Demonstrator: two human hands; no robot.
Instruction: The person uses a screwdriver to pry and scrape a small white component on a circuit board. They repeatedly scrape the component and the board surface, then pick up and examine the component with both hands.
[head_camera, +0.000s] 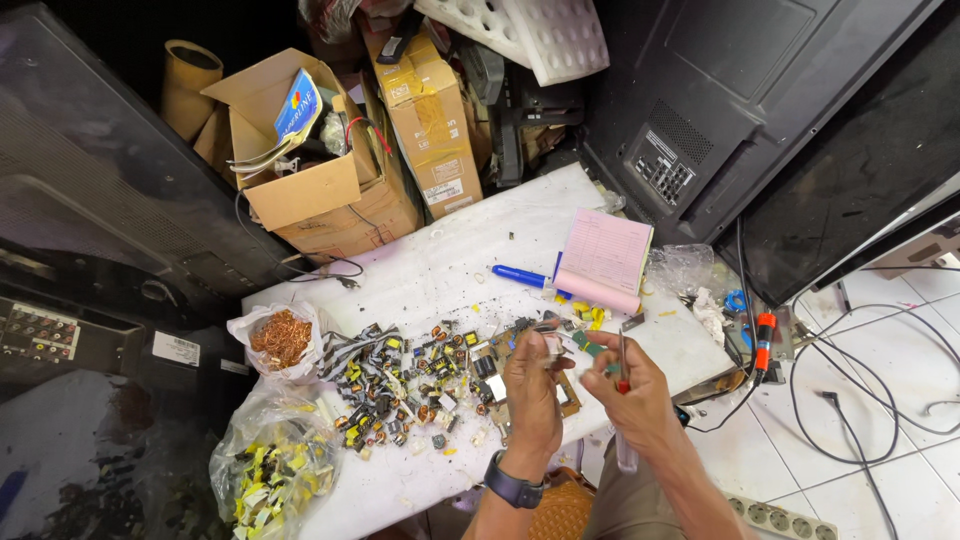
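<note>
Your left hand is curled up over the near edge of the white table, fingers pinched around a small pale component, so it's closed on that. It's too small to tell what kind of part it is. Your right hand sits just beside it, wrapped in a fist around a thin metal tool with a red grip, tip pointing up and away from you. Might be tweezers or a small screwdriver, can't tell.

Right under and left of your hands there's a scattered pile of little coils and transformers, yellow and black mostly. Further left sits a clear bag of copper wire, and near the corner a bigger bag of yellow-taped parts. Beyond your hands lie a blue pen and a pink notepad, just beside each other. Cardboard boxes crowd the far end, and a white power strip lies on the tiled floor to your right.
</note>
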